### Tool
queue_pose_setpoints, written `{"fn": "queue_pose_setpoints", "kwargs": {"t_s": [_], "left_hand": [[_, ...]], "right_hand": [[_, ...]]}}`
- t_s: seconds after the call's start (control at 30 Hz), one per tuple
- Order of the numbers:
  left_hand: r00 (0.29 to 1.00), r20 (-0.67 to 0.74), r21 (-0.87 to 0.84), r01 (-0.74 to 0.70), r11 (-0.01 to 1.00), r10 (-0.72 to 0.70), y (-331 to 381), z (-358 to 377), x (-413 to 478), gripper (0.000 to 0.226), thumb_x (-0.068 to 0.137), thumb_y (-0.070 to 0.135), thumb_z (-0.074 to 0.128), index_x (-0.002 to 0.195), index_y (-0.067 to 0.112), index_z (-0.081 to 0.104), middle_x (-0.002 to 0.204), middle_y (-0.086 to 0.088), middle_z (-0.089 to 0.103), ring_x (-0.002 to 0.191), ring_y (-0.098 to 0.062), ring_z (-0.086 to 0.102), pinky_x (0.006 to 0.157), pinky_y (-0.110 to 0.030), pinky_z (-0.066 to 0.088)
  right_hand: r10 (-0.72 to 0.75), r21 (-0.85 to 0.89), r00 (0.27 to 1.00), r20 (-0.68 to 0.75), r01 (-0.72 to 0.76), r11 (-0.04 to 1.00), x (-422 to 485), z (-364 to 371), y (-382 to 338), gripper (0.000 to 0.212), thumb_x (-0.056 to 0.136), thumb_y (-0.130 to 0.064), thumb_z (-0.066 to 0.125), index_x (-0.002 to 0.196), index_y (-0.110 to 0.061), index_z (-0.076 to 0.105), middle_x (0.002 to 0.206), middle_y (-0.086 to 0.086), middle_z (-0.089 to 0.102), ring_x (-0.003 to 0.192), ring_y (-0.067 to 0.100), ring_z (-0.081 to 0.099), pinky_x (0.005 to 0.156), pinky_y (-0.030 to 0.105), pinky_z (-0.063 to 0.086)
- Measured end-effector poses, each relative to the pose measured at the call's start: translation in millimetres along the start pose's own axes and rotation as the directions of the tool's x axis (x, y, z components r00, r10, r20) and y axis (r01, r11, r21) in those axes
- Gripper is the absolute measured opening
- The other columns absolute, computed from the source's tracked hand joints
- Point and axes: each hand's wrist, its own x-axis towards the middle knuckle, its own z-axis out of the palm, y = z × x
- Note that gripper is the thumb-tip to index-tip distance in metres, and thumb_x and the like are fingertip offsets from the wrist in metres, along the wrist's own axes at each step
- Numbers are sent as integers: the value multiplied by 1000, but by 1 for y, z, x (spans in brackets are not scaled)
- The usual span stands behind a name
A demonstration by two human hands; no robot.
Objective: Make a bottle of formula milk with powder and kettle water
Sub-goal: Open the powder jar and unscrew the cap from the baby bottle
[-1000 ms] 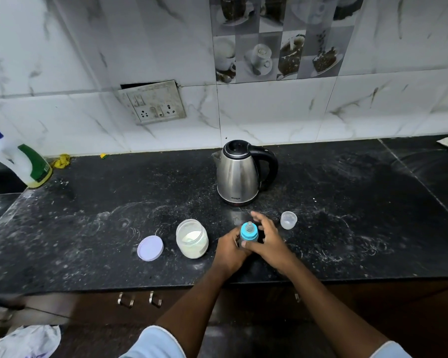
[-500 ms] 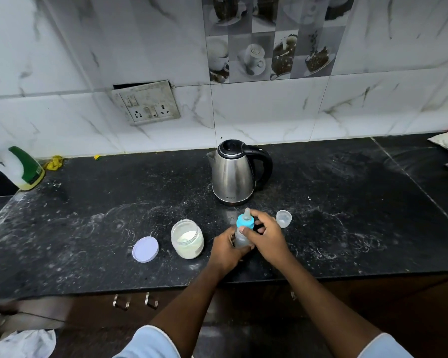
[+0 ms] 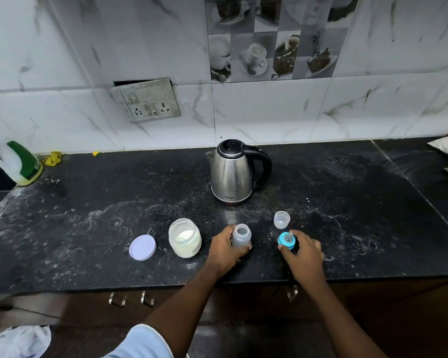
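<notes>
At the front centre of the black speckled stone counter (image 3: 347, 202): small translucent plastic feeding bottle (image 3: 241, 236), upright, mouth open, apparently empty. Left hand (image 3: 226, 250) wrapped round the bottle's body, fingers curled. Just to the right, apart from the bottle: blue screw collar with clear teat (image 3: 286, 240), pinched at its rim by the fingertips of the right hand (image 3: 304, 255), low over the counter or resting on it; contact not determinable. Just behind the collar: small clear dome cap (image 3: 281, 219), mouth up. Left of the bottle: open clear plastic jar of white powder (image 3: 184, 237), with its flat lilac lid (image 3: 142, 247) lying beside it. Behind, well apart: stainless-steel electric kettle with black handle (image 3: 232, 173), lid closed.

Step in hand, by judgement: setting aside of the teat collar; bottle and jar both open, filling not yet begun. Next move: release of the collar, then a reach with the freed right hand for powder or kettle; requires a firm left-hand hold on the light, narrow-mouthed bottle and a slow, centred pour.
</notes>
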Motion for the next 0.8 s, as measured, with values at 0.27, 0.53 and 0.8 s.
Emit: {"fn": "queue_pose_setpoints", "kwargs": {"t_s": [0.27,0.53,0.8], "left_hand": [[1000,13,83,7,997,-8,0,0,3,47,73,23,90,113,26,66,103,11,76,92,1,69,72,-5,47],[1000,16,120,3,993,-5,1,0,6,75,69,29,94,135,26,56,118,13,72,106,3,66,96,-18,50],[999,54,25,2,1000,-3,24,-16,-5,114,67,29,98,160,19,32,146,20,48,127,10,44,98,4,31]], "right_hand": [[119,-186,991,59,-107,977,0,5,7,50,88,-46,77,133,-35,59,141,-4,57,130,26,39,103,48,29],[141,-196,982,122,-115,974,0,2,6,83,83,-55,78,154,-36,39,156,0,41,143,30,30,110,57,27],[-186,-36,973,-140,182,983,-1,-8,-42,66,94,-57,59,150,-27,43,154,4,46,142,34,33,111,66,26]]}}
